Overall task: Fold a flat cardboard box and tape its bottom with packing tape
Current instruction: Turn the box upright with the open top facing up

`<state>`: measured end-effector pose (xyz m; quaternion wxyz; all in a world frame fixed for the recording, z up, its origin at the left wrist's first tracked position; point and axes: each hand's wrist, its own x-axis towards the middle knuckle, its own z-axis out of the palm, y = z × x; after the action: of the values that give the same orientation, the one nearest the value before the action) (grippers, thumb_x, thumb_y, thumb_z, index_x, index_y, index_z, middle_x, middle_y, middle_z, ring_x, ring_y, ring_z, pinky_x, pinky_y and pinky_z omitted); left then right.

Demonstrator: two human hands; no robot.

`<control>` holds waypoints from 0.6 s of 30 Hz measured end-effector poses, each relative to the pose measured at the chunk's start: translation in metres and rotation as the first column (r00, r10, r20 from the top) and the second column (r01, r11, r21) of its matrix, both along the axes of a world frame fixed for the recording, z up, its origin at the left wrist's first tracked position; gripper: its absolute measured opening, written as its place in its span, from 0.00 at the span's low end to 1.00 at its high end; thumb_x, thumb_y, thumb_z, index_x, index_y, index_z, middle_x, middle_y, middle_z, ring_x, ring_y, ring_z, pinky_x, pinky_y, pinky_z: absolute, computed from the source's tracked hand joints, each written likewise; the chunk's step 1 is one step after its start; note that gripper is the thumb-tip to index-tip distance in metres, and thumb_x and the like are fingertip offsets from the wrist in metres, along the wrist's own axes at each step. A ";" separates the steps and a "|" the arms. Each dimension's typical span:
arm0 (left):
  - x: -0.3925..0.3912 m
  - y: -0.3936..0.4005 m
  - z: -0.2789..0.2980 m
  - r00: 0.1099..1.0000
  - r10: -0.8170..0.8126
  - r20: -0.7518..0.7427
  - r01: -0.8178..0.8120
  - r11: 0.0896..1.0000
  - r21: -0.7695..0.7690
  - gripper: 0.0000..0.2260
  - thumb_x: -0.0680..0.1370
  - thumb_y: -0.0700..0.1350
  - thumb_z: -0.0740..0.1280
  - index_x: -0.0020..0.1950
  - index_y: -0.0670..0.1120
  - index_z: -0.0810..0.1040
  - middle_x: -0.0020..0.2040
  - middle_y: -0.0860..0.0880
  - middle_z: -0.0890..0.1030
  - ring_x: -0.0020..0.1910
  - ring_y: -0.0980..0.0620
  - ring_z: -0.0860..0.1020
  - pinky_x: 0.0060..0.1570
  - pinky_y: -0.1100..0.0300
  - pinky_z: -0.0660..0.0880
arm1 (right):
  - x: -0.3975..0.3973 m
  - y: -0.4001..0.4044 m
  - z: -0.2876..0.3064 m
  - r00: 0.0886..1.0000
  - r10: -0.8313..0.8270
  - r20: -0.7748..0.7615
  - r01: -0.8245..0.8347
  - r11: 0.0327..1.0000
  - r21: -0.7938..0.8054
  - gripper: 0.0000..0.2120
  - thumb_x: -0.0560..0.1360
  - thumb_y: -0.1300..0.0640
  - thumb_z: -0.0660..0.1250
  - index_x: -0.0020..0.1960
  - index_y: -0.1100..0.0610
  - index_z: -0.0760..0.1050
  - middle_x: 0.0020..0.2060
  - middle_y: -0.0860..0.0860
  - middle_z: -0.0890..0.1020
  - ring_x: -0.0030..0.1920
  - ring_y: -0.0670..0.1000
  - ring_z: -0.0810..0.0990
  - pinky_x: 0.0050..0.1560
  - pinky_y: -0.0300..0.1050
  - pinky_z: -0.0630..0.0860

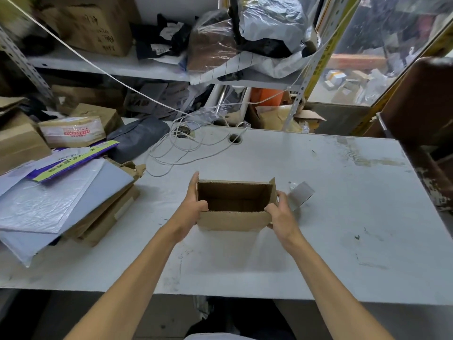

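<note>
A small brown cardboard box (234, 220) stands opened into a rectangle on the white table (343, 217), its open top facing me. My left hand (193, 204) grips the box's left wall, thumb hooked inside. My right hand (282, 209) grips the right wall, thumb over the near corner. A short flap sticks up at the far right corner. Just right of the box lies a roll of clear packing tape (301, 193), partly hidden behind my right hand. The box's bottom is hidden from me.
A stack of grey bubble mailers and flat cardboard (63, 200) crowds the table's left side, with taped parcels (71, 132) behind. A loose white cable (181, 148) coils at the back near a grommet hole (234, 138). Cluttered shelves (110, 65) rise behind.
</note>
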<state>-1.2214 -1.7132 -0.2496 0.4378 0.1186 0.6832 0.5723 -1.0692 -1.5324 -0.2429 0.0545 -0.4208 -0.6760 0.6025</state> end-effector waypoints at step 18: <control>-0.007 0.008 0.016 0.723 0.018 -0.690 -0.100 0.992 -0.079 0.13 0.76 0.34 0.64 0.50 0.53 0.73 0.73 0.48 0.70 0.75 0.48 0.65 0.65 0.57 0.66 | -0.006 0.014 0.025 0.945 0.296 0.142 -0.324 0.773 0.545 0.04 0.82 0.50 0.56 0.56 0.49 0.63 0.52 0.48 0.74 0.49 0.48 0.74 0.47 0.42 0.68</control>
<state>-1.2287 -1.7048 -0.2334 0.1409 0.2761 0.8307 0.4624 -1.0756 -1.5187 -0.2177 0.0594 -0.2835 -0.8838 0.3674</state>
